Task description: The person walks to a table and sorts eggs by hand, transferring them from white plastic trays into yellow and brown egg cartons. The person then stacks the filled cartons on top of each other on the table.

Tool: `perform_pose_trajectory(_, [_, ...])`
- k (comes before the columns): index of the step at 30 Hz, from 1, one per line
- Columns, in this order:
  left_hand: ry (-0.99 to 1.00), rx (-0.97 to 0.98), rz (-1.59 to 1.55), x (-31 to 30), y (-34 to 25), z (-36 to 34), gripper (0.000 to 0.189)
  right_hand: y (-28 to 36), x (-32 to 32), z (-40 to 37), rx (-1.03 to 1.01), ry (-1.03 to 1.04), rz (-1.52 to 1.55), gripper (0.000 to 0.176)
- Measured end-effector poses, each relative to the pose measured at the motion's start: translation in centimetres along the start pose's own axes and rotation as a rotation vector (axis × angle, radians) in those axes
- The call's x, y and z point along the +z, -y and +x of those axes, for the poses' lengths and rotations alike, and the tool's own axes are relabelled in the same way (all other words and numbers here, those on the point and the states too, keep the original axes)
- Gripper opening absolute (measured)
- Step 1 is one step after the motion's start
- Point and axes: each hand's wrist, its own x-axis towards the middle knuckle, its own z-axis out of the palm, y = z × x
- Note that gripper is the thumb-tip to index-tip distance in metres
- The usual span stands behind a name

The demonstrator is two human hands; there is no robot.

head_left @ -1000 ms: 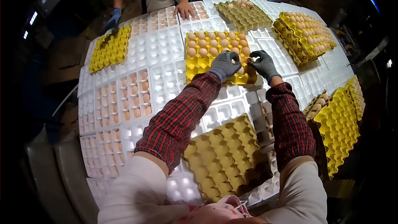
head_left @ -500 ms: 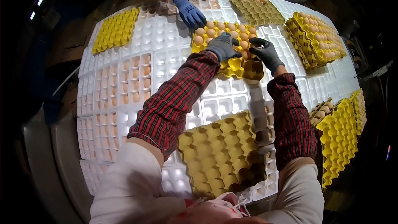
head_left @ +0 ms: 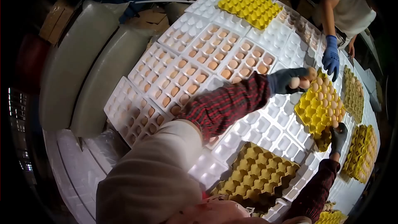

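Note:
My left hand (head_left: 285, 82), in a dark grey glove, is closed around a few eggs (head_left: 304, 84), lifted over the white foam trays left of the yellow egg tray. My right hand (head_left: 338, 137), gloved alike, is at the near right edge of that yellow egg tray (head_left: 306, 110), its fingers closed around an egg (head_left: 335, 123). More eggs (head_left: 325, 95) fill the far and right part of this tray; its left cups hold none. Part of the right hand's grip is hidden by its own fingers.
White foam trays (head_left: 232, 137) cover the table, several filled with eggs (head_left: 176, 89). A tan egg tray (head_left: 257, 174) lies close to me. Another yellow tray (head_left: 251, 8) is at the far side. Stacked yellow trays (head_left: 360, 153) stand right. A co-worker's blue-gloved hand (head_left: 331, 60) reaches in.
My view has turned left. My left hand has moved left off the yellow egg tray with eggs in it. My right hand has shifted to the tray's near edge.

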Motion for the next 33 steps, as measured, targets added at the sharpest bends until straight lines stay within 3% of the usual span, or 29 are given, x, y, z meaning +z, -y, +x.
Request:
perform_pose_trajectory(1, [-0.041, -0.009, -0.208, -4.4, -3.1, -3.0, 0.043, 2.9, -0.6, -1.2, 0.382, -0.025, 0.439, 0.028])
perform_pose_trajectory(2, [-0.078, 0.0, -0.399, -8.5, -5.9, -6.2, 0.043, 6.8, -1.4, -2.8, 0.369, 0.014, 0.966, 0.033])
perform_pose_trajectory(3, [-0.126, 0.028, -0.535, -12.5, -8.6, -9.7, 0.044, 5.2, 0.3, -2.8, 0.17, 0.015, 1.017, 0.041])
perform_pose_trajectory(4, [-0.196, 0.099, -0.47, -16.1, -11.4, -13.3, 0.046, 3.5, 2.1, -2.8, -0.03, 0.025, 1.08, 0.05])
perform_pose_trajectory(5, [-0.202, 0.102, -0.565, -18.5, -14.2, -16.5, 0.048, 8.8, 2.0, -3.6, 0.575, 0.243, 1.824, 0.054])
perform_pose_trajectory(6, [-0.236, 0.183, -0.615, -20.3, -16.3, -19.5, 0.052, 11.0, 3.8, -3.6, 0.672, 0.291, 1.924, 0.054])
perform_pose_trajectory(7, [-0.226, 0.24, -0.618, -23.2, -18.1, -21.8, 0.052, 13.4, 6.0, -3.3, 0.632, 0.453, 1.943, 0.054])
perform_pose_trajectory(9, [-0.447, 0.302, -0.397, -25.9, -21.5, -25.2, 0.053, 19.8, 10.3, -2.7, 0.585, 0.649, 1.855, 0.05])
perform_pose_trajectory(11, [-0.834, 0.36, -0.104, -26.9, -23.8, -26.0, 0.051, 26.3, 13.9, -1.7, 0.575, 0.903, 1.83, 0.046])
perform_pose_trajectory(13, [-1.061, 0.212, 0.696, -27.5, -25.4, -26.9, 0.051, 30.7, 18.9, -0.6, -0.46, 0.724, 0.724, 0.044])
perform_pose_trajectory(14, [-1.021, 0.192, 0.853, -30.5, -26.1, -27.1, 0.052, 34.3, 20.0, -0.1, -0.652, 0.636, 0.532, 0.043])
perform_pose_trajectory(15, [-0.977, 0.174, 1.011, -33.2, -26.4, -27.2, 0.053, 36.6, 21.7, 0.7, -0.607, 0.689, 0.55, 0.041])
perform_pose_trajectory(16, [-0.975, 0.208, 0.893, -32.7, -26.5, -27.1, 0.054, 38.8, 23.5, 1.4, -0.56, 0.74, 0.566, 0.039])
perform_pose_trajectory(18, [-0.966, 0.265, 0.654, -30.1, -25.9, -27.1, 0.054, 41.7, 27.0, 2.5, -0.21, 0.982, 0.882, 0.036])
perform_pose_trajectory(21, [-0.842, 0.284, 0.295, -31.3, -25.1, -27.5, 0.054, 49.7, 28.0, 3.2, 0.166, 1.098, 1.023, 0.041])
perform_pose_trajectory(23, [-0.681, 0.388, 0.139, -32.9, -23.1, -28.1, 0.052, 52.4, 32.6, 4.7, -0.161, 0.938, 0.841, 0.045])
perform_pose_trajectory(25, [-0.578, 0.483, -0.088, -33.6, -21.8, -28.6, 0.049, 55.1, 38.1, 7.6, -0.849, 0.41, 0.352, 0.048])
perform_pose_trajectory(27, [-0.532, 0.569, -0.384, -33.2, -21.6, -29.3, 0.045, 58.9, 40.8, 9.5, -0.904, 0.461, 0.099, 0.048])
perform_pose_trajectory(29, [-0.515, 0.737, -0.469, -33.0, -20.9, -30.1, 0.047, 61.5, 43.1, 10.9, -0.927, 0.513, -0.023, 0.05])
perform_pose_trajectory(31, [-0.379, 0.703, -0.584, -34.6, -20.9, -30.3, 0.048, 62.9, 44.6, 12.7, -1.05, 0.623, -0.193, 0.049])
perform_pose_trajectory(32, [-0.32, 0.639, -0.6, -36.2, -21.0, -30.6, 0.048, 64.6, 43.1, 12.4, -0.985, 0.727, -0.263, 0.049])
perform_pose_trajectory(33, [-0.331, 0.635, -0.616, -35.5, -21.0, -30.5, 0.049, 64.8, 43.9, 13.1, -1.019, 0.646, -0.261, 0.047])
